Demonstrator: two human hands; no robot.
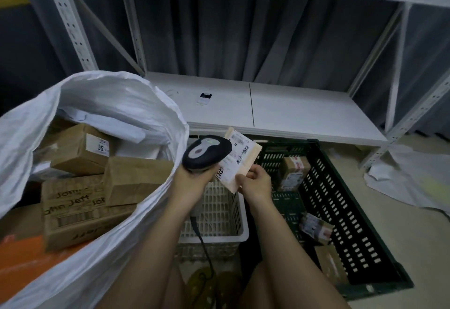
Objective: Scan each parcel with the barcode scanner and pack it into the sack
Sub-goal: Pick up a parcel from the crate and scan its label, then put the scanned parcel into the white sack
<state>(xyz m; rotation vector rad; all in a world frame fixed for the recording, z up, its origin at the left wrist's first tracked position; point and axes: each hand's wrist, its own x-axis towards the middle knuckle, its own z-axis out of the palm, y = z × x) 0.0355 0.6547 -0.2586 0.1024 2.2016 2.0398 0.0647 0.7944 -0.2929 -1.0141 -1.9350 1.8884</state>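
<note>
My left hand [192,177] grips a black and grey barcode scanner [207,151], its head aimed at the label of a flat pale parcel [239,156]. My right hand [255,182] pinches that parcel by its lower edge and holds it tilted, label side up, above the baskets. The scanner's cable [204,245] hangs down between my arms. To the left stands a large white woven sack [102,104], mouth open, holding several brown cardboard boxes [136,179]. A dark green crate [341,211] on the right holds a few more small parcels [293,169].
A white plastic basket [219,213] sits under my hands, next to the green crate. Behind it is a low white shelf [292,111] of a metal rack, with a small device [205,97] on it. Crumpled white sheeting [411,174] lies on the floor at right.
</note>
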